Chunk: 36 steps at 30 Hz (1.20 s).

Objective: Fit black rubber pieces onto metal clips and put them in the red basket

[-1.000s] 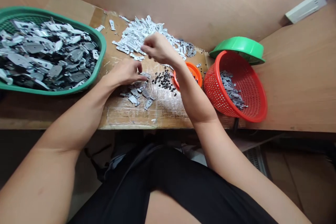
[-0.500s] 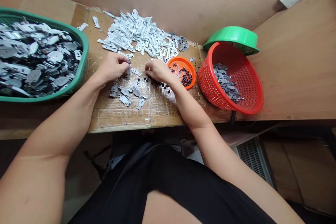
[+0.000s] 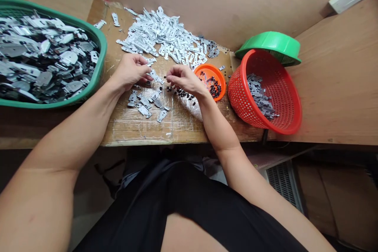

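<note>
My left hand (image 3: 132, 71) is over the worktop, its fingers loosely apart beside a flat pale metal plate (image 3: 156, 76); no held part shows between them. Under and below its fingertips lie several small grey metal plates (image 3: 144, 111), some overlapping. Opposite it, my right hand (image 3: 183, 79) has thumb and fingertips drawn together above loose small black parts (image 3: 184, 93); whatever is in the pinch is too small to make out. Behind my right wrist sits an orange dish (image 3: 223, 82) with more black parts inside.
A heap of pale metal plates (image 3: 165, 35) lies against the back panel. On the left stands a green basket (image 3: 102, 55) full of metal parts. A red basket (image 3: 288, 98) with grey pieces tilts at right, a green one (image 3: 270, 43) behind it.
The view has shifted slightly. My left fingers have spread from a pinch on a small grey piece, now no longer visible there. My right hand has lifted a little from the black parts.
</note>
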Each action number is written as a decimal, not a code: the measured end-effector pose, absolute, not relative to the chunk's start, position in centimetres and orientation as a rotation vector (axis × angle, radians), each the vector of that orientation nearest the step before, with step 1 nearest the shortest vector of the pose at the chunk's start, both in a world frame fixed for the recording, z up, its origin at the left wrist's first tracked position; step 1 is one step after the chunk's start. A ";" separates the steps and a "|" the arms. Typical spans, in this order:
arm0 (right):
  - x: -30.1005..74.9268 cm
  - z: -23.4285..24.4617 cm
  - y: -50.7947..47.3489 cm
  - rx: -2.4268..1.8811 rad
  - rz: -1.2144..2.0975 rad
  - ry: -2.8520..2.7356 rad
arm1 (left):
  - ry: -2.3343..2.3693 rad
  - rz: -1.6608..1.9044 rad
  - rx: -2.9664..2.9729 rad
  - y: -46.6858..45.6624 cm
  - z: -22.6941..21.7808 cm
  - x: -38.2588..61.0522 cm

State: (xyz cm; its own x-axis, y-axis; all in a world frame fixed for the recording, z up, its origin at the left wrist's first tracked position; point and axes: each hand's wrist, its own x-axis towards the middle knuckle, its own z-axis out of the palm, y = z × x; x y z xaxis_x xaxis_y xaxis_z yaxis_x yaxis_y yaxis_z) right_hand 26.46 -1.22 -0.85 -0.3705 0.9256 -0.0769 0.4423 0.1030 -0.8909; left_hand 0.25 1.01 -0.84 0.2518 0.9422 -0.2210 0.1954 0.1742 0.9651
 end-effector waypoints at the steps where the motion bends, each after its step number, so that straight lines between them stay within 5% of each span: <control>1: 26.1 -1.2 -1.5 -1.261 1.361 -1.789 | 1.216 0.777 1.286 0.9 -0.9 0.4; 5: 24.6 -2.6 -1.7 -1.096 1.633 -1.580 | 1.179 0.782 1.276 0.6 -1.1 0.6; 14: 23.0 -1.9 -2.3 -1.303 1.705 -1.363 | 1.191 0.726 1.318 0.9 -1.4 0.7; 21: 22.2 -2.0 -2.7 -1.383 1.489 -1.448 | 1.196 0.770 1.199 0.3 -0.9 1.2; 27: 23.5 -2.6 -2.9 -1.541 0.855 -1.890 | 1.295 0.933 1.202 0.9 -1.0 0.9; 36: 24.0 -2.0 -3.3 -1.490 0.679 -2.380 | 1.372 0.983 1.200 2.6 -1.4 -0.1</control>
State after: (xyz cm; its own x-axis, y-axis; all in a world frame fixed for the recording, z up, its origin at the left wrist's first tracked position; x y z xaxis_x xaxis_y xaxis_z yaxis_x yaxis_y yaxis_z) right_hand 23.98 -3.35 -1.97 -0.4445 0.8952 -0.0325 0.7776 0.3676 -0.5100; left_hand -0.14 2.55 -1.37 0.0171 0.9845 -0.1745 0.1518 0.1699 0.9737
